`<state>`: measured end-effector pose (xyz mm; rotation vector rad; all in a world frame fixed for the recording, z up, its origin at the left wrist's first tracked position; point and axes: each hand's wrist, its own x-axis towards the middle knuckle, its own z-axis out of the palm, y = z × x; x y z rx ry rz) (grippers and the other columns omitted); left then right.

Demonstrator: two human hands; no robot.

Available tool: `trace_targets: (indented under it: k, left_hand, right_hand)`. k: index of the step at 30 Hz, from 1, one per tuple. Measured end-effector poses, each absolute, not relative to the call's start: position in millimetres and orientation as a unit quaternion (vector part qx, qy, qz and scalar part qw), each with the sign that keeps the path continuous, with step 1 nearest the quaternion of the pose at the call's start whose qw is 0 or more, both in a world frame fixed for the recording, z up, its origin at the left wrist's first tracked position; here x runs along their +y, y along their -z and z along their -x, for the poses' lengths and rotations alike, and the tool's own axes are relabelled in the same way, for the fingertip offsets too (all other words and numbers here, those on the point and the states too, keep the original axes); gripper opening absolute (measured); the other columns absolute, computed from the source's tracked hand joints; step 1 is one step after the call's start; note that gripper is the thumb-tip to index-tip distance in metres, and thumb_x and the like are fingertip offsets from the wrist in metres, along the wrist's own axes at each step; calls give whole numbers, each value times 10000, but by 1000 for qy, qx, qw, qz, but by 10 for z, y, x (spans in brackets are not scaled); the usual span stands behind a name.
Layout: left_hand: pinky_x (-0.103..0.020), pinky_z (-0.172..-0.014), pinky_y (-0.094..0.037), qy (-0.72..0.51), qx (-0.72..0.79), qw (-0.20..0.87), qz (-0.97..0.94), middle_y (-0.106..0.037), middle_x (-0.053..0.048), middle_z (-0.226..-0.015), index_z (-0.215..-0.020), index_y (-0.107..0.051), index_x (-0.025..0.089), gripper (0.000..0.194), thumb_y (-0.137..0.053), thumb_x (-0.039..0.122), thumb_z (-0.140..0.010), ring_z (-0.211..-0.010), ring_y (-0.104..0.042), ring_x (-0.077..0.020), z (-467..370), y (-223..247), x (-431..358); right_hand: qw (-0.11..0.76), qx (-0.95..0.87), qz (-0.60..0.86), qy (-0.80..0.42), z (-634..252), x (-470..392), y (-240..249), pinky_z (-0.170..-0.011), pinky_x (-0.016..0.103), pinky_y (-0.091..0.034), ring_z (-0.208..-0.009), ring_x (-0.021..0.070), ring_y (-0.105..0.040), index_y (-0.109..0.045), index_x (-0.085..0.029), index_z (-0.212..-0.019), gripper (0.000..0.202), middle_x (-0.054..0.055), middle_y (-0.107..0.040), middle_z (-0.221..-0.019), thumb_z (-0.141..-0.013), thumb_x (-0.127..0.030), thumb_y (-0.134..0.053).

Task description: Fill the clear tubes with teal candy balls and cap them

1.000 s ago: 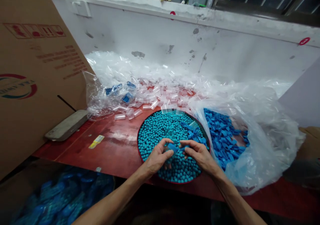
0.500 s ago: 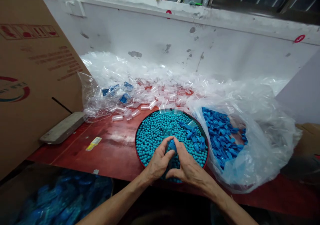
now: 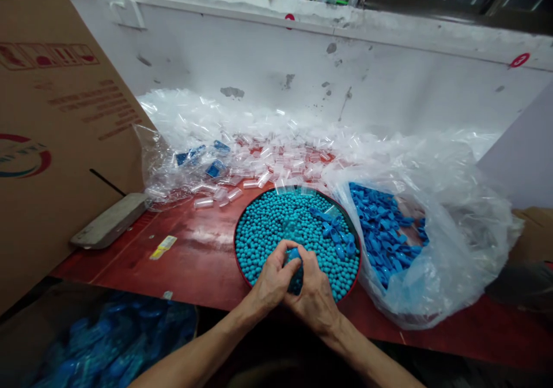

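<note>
Over the near edge of a round tray of small teal balls, both hands meet around a small blue-capped container. My left hand is closed on its left side, with thumb and fingertips at the blue top. From the right, my right hand curls round it, fingers touching those of the left. The container's lower part looks dark teal and is mostly hidden by the palms. Several blue plastic caps lie on the balls at the tray's right side.
Right of the tray, a clear plastic bag holds many blue plastic pieces. Clear plastic tubes are heaped behind. A cardboard box and a grey block stand left. Blue items fill a container below the red table.
My right hand's fingers and thumb have curled in closer around the container, and both hands are nearer together. The container's blue top now sits lower between the fingers.
</note>
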<state>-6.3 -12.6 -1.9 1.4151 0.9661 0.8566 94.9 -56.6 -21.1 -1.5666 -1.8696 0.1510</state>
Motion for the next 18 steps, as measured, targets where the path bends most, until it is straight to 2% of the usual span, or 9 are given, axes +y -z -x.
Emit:
trace_targets:
  k: [3,5,8,10,12,14,16,18]
  left_hand:
    - [-226,-704,-394,-367,423,545,-624,-510,20,-792,-930,-480,194,189,-465,273,-759,-731,-473,-116,242,17,-108]
    - [-217,-629,-407,-370,445,542,-610,-498,27,-756,-980,-449,203,244,-468,306,-759,-658,-470,-106,445,1,-76]
    - [-192,-482,-380,-390,506,509,-577,-459,44,-681,-1038,-400,209,332,-466,363,-752,-517,-423,-83,857,14,22]
    - [-198,-455,-379,-397,560,441,-578,-455,41,-660,-1037,-408,199,359,-463,396,-742,-508,-433,-94,1151,69,115]
    - [-243,-520,-421,-373,623,340,-598,-505,11,-711,-1049,-432,192,379,-452,409,-739,-590,-497,-134,1391,144,208]
    - [-314,-637,-443,-332,679,218,-618,-549,-34,-813,-1088,-443,184,404,-434,396,-745,-726,-540,-192,1512,204,276]
    - [-369,-738,-422,-305,703,97,-635,-556,-79,-916,-1110,-453,169,402,-409,362,-760,-845,-534,-238,1474,224,298]
    - [-372,-794,-399,-307,678,35,-667,-553,-98,-971,-1087,-478,165,352,-381,317,-785,-900,-520,-241,1279,210,274]
  right_hand:
    - [274,-751,587,-127,-924,-590,126,-655,362,-503,-901,258,-565,-172,-151,-1322,770,153,-478,-1125,-698,-344,-578]
    - [254,-765,573,-147,-996,-562,88,-698,354,-494,-957,253,-544,-174,-171,-1332,766,141,-461,-1175,-712,-380,-573]
    - [267,-753,583,-146,-1233,-424,85,-768,314,-466,-939,202,-554,-385,-186,-1226,469,86,-550,-1069,-794,-339,-484]
    - [267,-736,609,-128,-1406,-286,99,-784,291,-449,-895,176,-568,-513,-192,-1079,280,56,-591,-971,-827,-287,-438]
    - [250,-726,632,-103,-1520,-152,108,-782,282,-442,-880,172,-570,-554,-189,-999,220,49,-600,-939,-828,-266,-438]
    - [227,-729,640,-82,-1549,-55,115,-772,276,-439,-891,175,-565,-555,-191,-1002,220,52,-596,-951,-818,-263,-459]
    - [212,-739,636,-67,-1512,-13,132,-765,270,-438,-907,174,-557,-550,-203,-1020,230,51,-589,-969,-811,-261,-473]
    - [208,-748,628,-59,-1460,-18,161,-763,264,-436,-915,168,-550,-549,-216,-1025,229,46,-584,-972,-812,-247,-471]
